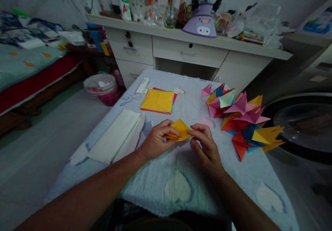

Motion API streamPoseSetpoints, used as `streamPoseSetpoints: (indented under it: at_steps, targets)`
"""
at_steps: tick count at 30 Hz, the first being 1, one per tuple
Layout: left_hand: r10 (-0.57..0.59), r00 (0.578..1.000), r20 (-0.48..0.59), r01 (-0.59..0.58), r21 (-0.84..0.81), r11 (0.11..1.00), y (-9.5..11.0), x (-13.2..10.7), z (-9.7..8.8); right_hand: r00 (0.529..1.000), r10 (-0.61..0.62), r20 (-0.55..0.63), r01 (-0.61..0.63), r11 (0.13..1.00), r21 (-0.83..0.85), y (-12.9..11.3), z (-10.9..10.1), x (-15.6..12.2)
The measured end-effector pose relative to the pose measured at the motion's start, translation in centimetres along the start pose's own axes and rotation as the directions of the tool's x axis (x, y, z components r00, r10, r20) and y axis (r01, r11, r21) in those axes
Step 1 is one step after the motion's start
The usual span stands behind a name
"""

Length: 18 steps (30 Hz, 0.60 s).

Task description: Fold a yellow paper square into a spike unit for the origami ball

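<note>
A partly folded yellow paper piece [179,129] is held between both hands just above the cloth-covered table [181,189]. My left hand [155,139] is closed on its left side, fingers pinching the paper. My right hand [204,144] pinches its right corner with thumb and fingers. A stack of square coloured paper sheets [157,100], yellow on top, lies farther back on the table. To the right sits a pile of folded paper pieces [241,120] in pink, yellow, red and blue.
A white folded packet [118,134] lies on the table's left side, a small white box [142,85] behind it. A cluttered white desk [186,47] stands behind the table. A pink bin [103,89] and a bed [28,68] are at the left, a washing machine [301,120] at the right.
</note>
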<state>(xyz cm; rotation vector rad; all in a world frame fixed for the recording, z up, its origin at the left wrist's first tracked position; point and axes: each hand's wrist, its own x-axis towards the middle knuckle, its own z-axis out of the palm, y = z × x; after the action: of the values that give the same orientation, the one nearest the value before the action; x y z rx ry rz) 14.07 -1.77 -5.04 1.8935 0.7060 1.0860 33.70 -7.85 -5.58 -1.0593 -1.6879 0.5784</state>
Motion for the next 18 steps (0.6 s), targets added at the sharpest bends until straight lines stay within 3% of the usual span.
streamPoseSetpoints:
  at_steps: [9,18]
  targets:
    - [0.047,0.998,0.039,-0.047,0.0,0.999,-0.48,-0.1,-0.22,0.997,0.065,0.039,-0.065,0.998,-0.004,0.19,-0.01,0.01]
    - [-0.204,0.978,-0.041,0.197,-0.143,0.97,-0.44,0.12,-0.1,0.994,0.067,-0.087,-0.068,0.998,-0.006,0.33,0.16,-0.27]
